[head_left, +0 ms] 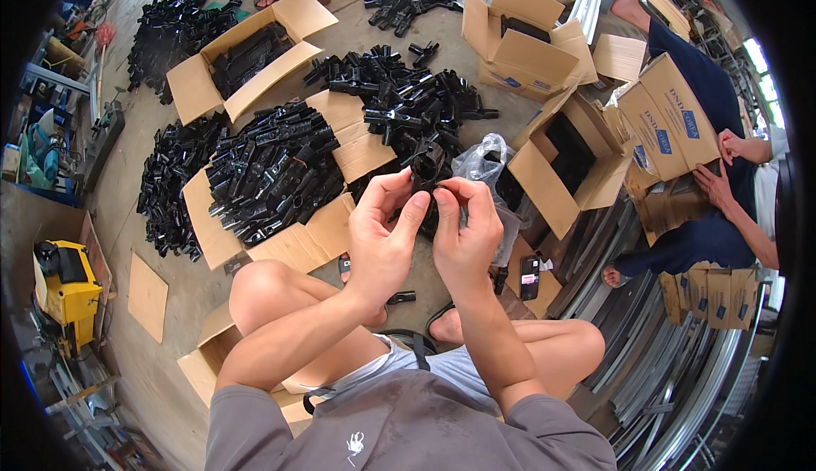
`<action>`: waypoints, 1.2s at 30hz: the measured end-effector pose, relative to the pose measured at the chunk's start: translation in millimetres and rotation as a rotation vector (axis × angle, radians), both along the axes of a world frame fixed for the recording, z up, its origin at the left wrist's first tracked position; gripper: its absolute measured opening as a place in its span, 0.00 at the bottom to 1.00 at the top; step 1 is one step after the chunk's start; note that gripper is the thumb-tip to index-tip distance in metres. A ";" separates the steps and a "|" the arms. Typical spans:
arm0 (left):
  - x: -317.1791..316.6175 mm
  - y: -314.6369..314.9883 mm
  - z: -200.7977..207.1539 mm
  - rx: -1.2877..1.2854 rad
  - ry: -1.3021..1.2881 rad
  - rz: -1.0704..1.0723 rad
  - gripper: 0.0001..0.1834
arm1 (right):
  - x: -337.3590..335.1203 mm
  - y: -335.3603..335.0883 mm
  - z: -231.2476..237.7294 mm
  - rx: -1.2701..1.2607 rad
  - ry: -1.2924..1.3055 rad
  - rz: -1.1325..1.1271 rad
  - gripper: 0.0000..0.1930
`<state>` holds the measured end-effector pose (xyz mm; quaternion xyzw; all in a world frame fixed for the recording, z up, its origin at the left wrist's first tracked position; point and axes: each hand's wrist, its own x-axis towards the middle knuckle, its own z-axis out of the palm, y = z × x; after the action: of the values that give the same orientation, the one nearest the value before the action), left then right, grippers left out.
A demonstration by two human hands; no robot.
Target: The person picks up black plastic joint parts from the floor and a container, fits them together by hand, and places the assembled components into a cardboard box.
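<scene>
In front of my chest, my left hand (381, 231) pinches a glossy black tubular fitting (425, 167) between thumb and fingers. My right hand (467, 226) closes on the fitting's lower right side, thumb tip and forefinger pressed near its edge. Whether a small part sits between the right fingertips is hidden. Behind the fitting spreads a heap of similar black fittings (408, 101). Left of my hands, an opened-out carton (319, 246) is piled with more black fittings (276, 169). A clear plastic bag (486, 161) lies just beyond my right hand.
Open cartons stand at far left (191, 88), far right (531, 67) and right (544, 186). A person's hand (718, 184) touches an upright carton (667, 118). Metal profiles (633, 343) lie at right. A phone (529, 277) rests near my knee; a yellow machine (72, 288) stands left.
</scene>
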<state>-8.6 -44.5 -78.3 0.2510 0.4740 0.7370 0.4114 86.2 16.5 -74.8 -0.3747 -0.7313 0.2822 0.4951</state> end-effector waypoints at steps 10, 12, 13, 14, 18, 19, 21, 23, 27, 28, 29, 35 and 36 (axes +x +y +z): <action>7.0 -2.4 10.8 0.007 0.118 -0.050 0.18 | 10.4 7.5 -8.2 -0.093 -0.109 -0.012 0.08; 5.8 -1.1 9.1 0.039 0.094 -0.041 0.18 | 5.8 7.0 -2.1 -0.024 -0.036 0.000 0.07; 6.1 -1.7 7.9 0.037 0.087 -0.038 0.18 | 5.9 5.4 -2.3 -0.031 -0.013 -0.004 0.06; 6.2 -1.4 6.8 0.037 0.080 -0.036 0.18 | 6.5 3.8 -2.3 -0.035 0.011 -0.009 0.05; 6.3 -1.3 8.9 0.046 0.047 -0.033 0.18 | 8.7 -2.0 -9.6 -0.198 0.227 0.028 0.07; 5.2 -0.8 8.7 0.047 0.043 -0.032 0.17 | 9.9 -3.0 -8.7 -0.212 0.214 0.032 0.08; 1.7 0.9 7.8 0.049 0.034 -0.029 0.15 | 12.0 -3.9 -4.7 -0.242 0.186 0.043 0.11; 1.4 1.1 7.9 0.066 0.033 -0.025 0.17 | 10.5 -5.3 -6.7 -0.249 0.219 0.063 0.12; 3.7 1.6 7.1 0.082 0.020 -0.021 0.18 | 10.9 -9.1 -7.1 -0.251 0.282 0.041 0.13; 3.8 1.6 6.5 0.085 0.017 -0.021 0.18 | 11.0 -9.9 -6.5 -0.247 0.283 0.038 0.13; 3.7 1.6 6.1 0.088 0.016 -0.022 0.18 | 10.7 -10.6 -5.4 -0.244 0.286 0.036 0.13; 2.0 0.5 4.5 0.066 0.032 -0.016 0.18 | 12.2 -10.5 -5.3 -0.266 0.297 0.048 0.11; 1.9 0.3 4.0 0.066 0.030 -0.015 0.18 | 12.6 -9.8 -5.0 -0.245 0.273 0.047 0.11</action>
<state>-6.6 -44.2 -74.3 0.2788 0.4535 0.7454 0.4012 98.7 6.7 -79.8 -0.3732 -0.6261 0.4288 0.5337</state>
